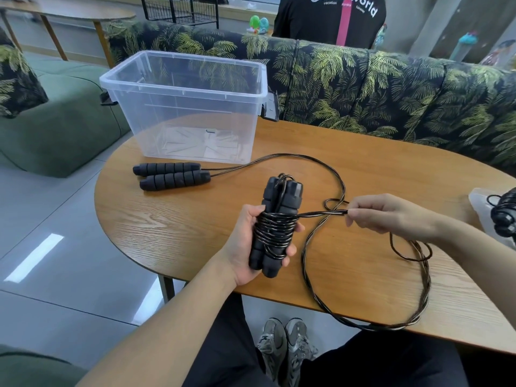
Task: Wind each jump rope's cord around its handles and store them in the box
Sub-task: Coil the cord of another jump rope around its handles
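My left hand (247,247) grips a pair of black jump rope handles (280,196) held upright side by side, with black cord wound several times around their middle. My right hand (388,213) pinches the free end of that cord (324,213), pulled taut to the right of the bundle. A second jump rope's handles (171,174) lie side by side on the table in front of the clear plastic box (184,88); its loose cord (418,280) loops across the table's right half and over the near edge. The box holds no rope.
The oval wooden table (195,219) stands against a palm-print sofa (391,88). At the right edge lies another wound black rope (505,213) on a clear bag. A person in a black shirt (329,20) stands behind the sofa. My shoes (284,344) show below the table.
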{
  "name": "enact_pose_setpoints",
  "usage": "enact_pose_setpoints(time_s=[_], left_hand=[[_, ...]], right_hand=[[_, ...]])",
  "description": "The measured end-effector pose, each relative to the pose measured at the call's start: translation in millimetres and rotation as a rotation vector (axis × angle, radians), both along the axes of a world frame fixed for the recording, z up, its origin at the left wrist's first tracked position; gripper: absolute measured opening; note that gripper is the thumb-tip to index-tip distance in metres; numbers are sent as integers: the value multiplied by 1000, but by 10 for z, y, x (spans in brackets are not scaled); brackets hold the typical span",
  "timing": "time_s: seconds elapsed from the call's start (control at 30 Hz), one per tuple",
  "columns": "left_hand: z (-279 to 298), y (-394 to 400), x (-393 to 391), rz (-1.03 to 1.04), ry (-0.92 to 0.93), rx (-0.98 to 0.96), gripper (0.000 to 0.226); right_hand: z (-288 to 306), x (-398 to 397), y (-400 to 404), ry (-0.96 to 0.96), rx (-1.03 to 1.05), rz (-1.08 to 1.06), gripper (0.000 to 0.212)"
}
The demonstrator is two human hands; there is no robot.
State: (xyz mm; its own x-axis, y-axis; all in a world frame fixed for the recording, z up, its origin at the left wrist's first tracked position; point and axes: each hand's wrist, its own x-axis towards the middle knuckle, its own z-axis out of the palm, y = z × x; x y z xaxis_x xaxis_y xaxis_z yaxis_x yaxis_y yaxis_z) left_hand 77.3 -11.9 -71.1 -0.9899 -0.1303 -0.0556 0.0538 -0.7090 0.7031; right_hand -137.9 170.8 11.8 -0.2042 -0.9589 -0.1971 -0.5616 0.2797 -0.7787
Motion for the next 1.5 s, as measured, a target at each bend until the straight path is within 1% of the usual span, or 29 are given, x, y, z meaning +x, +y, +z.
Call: enact_pose_setpoints(time_s=[0.03,0.07,0.2,0.27,0.37,0.43,0.53,0.67,0.77,0.83,0.9,0.97,1.1,1.17,1.27,1.37,1.43,1.5], left_hand=[[-1,2,0,-10,-2,-2,51],[-3,3,0,-25,-2,-7,52],[-18,5,10,-141,17,-62,51],[-27,10,11,-175,7,-91,55],[-35,42,2,-219,-16,-215,63],[-23,63,-7,-217,-48,-264,59],[-4,68,-33,-195,-94,-287,45],[-4,79,-86,-260,-161,-355,51],[60,86,-145,-332,-229,-426,44],[107,99,-189,-355,-281,-476,43],[134,116,-226,-349,-323,-519,45],[130,125,-237,-312,-339,-511,46],[92,146,-215,-132,-319,-282,45],[75,150,-194,-60,-323,-195,43],[54,137,-173,-37,-327,-110,53],[52,128,-159,-41,-313,-95,57],[50,127,-135,-23,-300,-55,58],[26,117,-113,-4,-274,18,66]], right_hand=[[8,-27,-15,-40,23,3,28],[13,-49,-49,-35,62,8,29],[38,-43,-329,197,232,25,31],[70,-30,-516,290,253,21,30],[116,6,-775,424,301,66,28],[141,51,-934,461,293,77,23],[188,132,-1126,474,245,91,18],[235,216,-1246,537,262,168,19],[312,247,-1233,575,287,217,18],[367,312,-1207,651,318,239,18],[400,421,-1173,788,338,249,20],[425,565,-1117,908,321,242,20],[427,787,-968,1005,240,221,23],[366,849,-885,1014,215,249,30],[290,878,-746,907,152,228,37],[245,806,-611,831,121,187,38],[225,744,-517,721,118,157,37],[218,668,-414,620,106,116,31]])
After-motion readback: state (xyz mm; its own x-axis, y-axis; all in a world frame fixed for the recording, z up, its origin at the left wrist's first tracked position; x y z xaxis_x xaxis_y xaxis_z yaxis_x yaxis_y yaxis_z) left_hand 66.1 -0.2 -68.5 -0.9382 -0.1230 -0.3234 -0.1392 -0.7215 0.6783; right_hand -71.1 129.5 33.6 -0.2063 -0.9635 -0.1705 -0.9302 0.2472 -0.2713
